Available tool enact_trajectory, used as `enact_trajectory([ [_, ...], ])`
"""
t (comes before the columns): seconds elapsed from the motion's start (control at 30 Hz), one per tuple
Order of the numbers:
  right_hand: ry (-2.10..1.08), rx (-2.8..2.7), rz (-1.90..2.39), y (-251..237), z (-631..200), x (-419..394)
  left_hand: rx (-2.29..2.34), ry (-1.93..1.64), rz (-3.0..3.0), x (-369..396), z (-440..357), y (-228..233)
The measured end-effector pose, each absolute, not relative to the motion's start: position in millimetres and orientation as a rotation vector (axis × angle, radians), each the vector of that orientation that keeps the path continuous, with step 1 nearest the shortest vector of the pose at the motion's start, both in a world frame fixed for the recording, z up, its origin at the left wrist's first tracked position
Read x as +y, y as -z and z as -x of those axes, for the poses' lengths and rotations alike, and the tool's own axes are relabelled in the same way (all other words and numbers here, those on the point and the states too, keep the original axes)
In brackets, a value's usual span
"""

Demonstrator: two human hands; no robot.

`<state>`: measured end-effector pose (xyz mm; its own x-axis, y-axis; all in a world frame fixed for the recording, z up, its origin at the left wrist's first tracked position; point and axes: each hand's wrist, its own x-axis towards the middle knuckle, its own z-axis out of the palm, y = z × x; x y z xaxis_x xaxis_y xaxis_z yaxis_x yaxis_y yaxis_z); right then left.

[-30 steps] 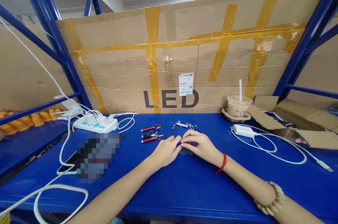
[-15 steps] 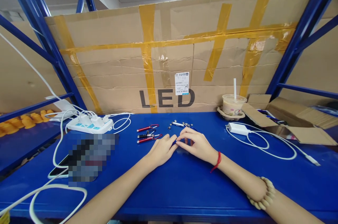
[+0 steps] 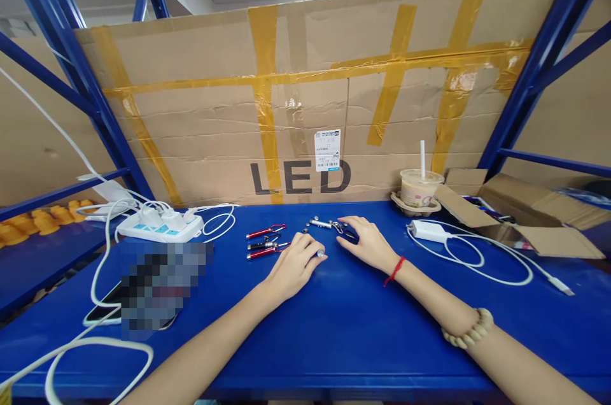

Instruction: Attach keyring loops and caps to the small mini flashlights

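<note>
Currently on record: one head view, a person's two bare hands on a blue workbench point(image 3: 334, 328).
Left hand: left hand point(image 3: 293, 265) rests palm down on the bench, fingers curled; a small silver part point(image 3: 321, 255) shows at its fingertips, pinched between thumb and forefinger as far as can be seen.
Right hand: right hand point(image 3: 366, 242) lies flat, fingers spread and loose, gripping nothing; fingertips touch or just overlap a dark keyring piece point(image 3: 350, 234). A red string point(image 3: 395, 270) circles the wrist; a bead bracelet point(image 3: 468, 332) sits further up the forearm.
Hand spacing: hands are apart, a strip of bare bench between them.
Work items: a silver mini torch point(image 3: 321, 223) with loose small parts lies just beyond the right fingertips; three pen-style torches point(image 3: 265, 243), red and dark, lie just beside the left hand on its far left side.
Left of bench: a white power strip point(image 3: 160, 226) with plugged chargers, white cables point(image 3: 102, 252) trailing to the near edge, and a phone point(image 3: 102, 309) partly hidden by a blurred patch.
Right of bench: a white charger point(image 3: 427, 230) with coiled lead, a lidded drink cup point(image 3: 419, 186) with straw, and open cardboard boxes point(image 3: 525, 214).
Backdrop: a taped cardboard sheet point(image 3: 305, 106) marked LED stands against blue racking point(image 3: 534, 74).
Side shelf: orange items point(image 3: 33, 223) on the far left, too small to identify.
</note>
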<state>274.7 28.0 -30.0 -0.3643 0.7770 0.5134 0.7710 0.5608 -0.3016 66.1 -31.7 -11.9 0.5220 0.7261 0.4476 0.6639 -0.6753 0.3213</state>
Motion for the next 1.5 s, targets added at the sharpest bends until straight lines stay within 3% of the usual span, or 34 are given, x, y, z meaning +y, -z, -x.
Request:
enact_trajectory([
  [0.53,-0.075,-2.332,1.343,40,-280,36,1.098,-0.781,-2.778,-34,-64,10],
  [0.97,0.092,-2.221,1.479,33,-281,35,1.109,-0.777,-2.801,-34,-64,10],
  [1.5,-0.354,-2.061,1.309,40,-280,41,1.116,-0.786,-2.847,-32,-62,13],
])
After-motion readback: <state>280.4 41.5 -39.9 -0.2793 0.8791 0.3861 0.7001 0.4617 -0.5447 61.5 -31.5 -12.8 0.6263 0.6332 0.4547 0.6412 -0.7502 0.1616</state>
